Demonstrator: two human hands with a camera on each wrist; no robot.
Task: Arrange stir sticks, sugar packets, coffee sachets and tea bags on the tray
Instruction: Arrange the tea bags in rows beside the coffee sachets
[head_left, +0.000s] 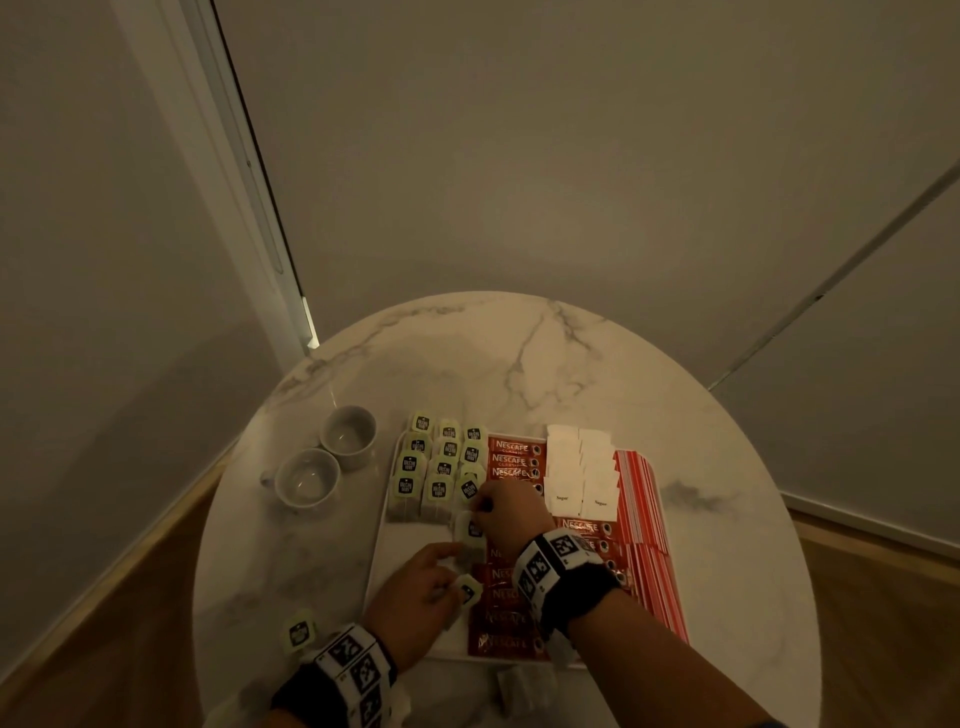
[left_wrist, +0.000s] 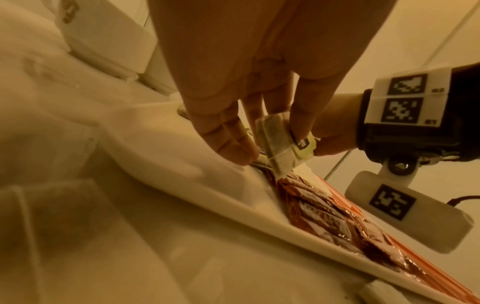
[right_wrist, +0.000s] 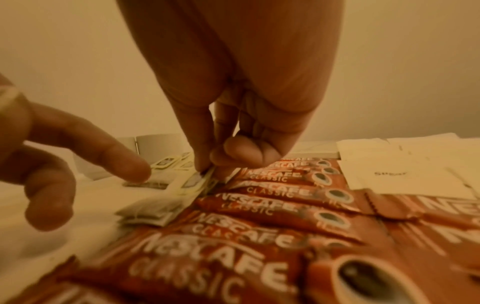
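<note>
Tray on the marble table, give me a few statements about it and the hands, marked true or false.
1. The red coffee sachets lie on the tray. True.
2. Three cups stand left of the tray. False: two cups.
3. The right hand pinches a tea bag. True.
4. The sugar packets lie left of the tea bags. False: right of the sachets.
5. The left hand holds nothing. False: it holds a tagged tea bag.

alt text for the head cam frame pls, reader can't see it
Over a white tray on a round marble table, the right hand pinches a tea bag tag while the left hand holds another tea bag. Tea bags, red Nescafe sachets, white sugar packets and stir sticks fill the tray.
</note>
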